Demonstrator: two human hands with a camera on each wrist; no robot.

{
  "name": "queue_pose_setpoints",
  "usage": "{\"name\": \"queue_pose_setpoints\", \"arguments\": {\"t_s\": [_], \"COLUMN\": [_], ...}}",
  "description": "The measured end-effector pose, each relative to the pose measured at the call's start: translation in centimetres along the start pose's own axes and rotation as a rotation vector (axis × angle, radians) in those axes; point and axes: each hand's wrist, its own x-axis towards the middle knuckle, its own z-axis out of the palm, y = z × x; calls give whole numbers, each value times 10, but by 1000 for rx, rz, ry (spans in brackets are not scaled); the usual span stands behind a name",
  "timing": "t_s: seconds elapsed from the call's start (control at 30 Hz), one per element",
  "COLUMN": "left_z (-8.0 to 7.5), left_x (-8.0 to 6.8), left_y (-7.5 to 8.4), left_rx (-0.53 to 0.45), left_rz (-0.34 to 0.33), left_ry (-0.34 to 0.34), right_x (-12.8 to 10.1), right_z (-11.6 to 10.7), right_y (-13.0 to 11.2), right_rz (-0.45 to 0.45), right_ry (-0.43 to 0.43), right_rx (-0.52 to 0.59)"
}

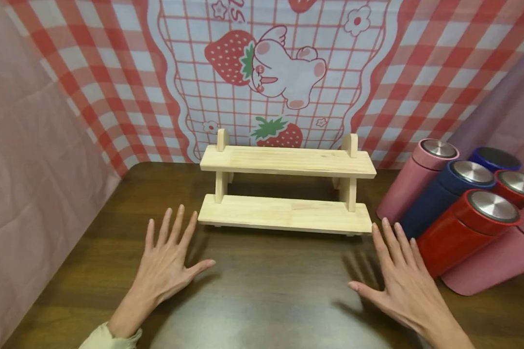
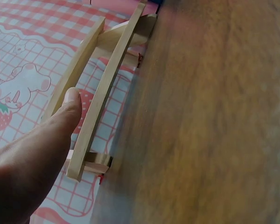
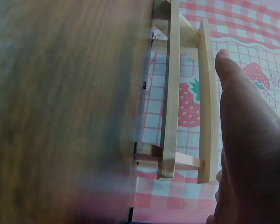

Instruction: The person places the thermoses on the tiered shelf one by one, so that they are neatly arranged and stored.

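On the table (image 1: pixel 262 291) your left hand (image 1: pixel 168 266) and right hand (image 1: pixel 403 286) lie flat, fingers (image 1: pixel 174 225) spread, holding nothing, before the wooden shelf (image 1: pixel 286 186); bottles (image 1: pixel 463 213) beside right.

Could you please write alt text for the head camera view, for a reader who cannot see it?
A person's left hand and right hand lie open, fingers spread, over a dark wooden table, in front of a small two-tier wooden shelf. To the right, six cylindrical flasks in pink, navy and red lean together; a red-checked strawberry cloth hangs behind.
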Motion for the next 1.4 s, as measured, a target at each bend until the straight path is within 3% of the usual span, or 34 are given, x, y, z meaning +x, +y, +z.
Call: {"name": "queue_pose_setpoints", "arguments": {"t_s": [0.4,0.73,0.83,0.97,1.07,1.27,1.4], "left_z": [0,1,2,4,6,14,21], "left_x": [-2,-2,1,8,14,27,34], "left_y": [5,6,6,5,3,-2,-3], "left_rx": [0,-12,-30,-120,-239,-470,-567], "left_rz": [10,14,7,-42,-116,-279,-324], "left_ry": [9,10,2,-36,-63,-31,21], "right_x": [-4,-9,-12,-13,-14,-17,-22], "right_z": [-5,-8,-11,-16,-20,-26,-31], "right_y": [-6,-6,-7,-9,-12,-21,-25], "right_rz": [8,0,-25,-58,-31,123,285], "right_ry": [-29,11,97,322,492,784,846], "right_rx": [-4,21,66,146,205,360,451]}}
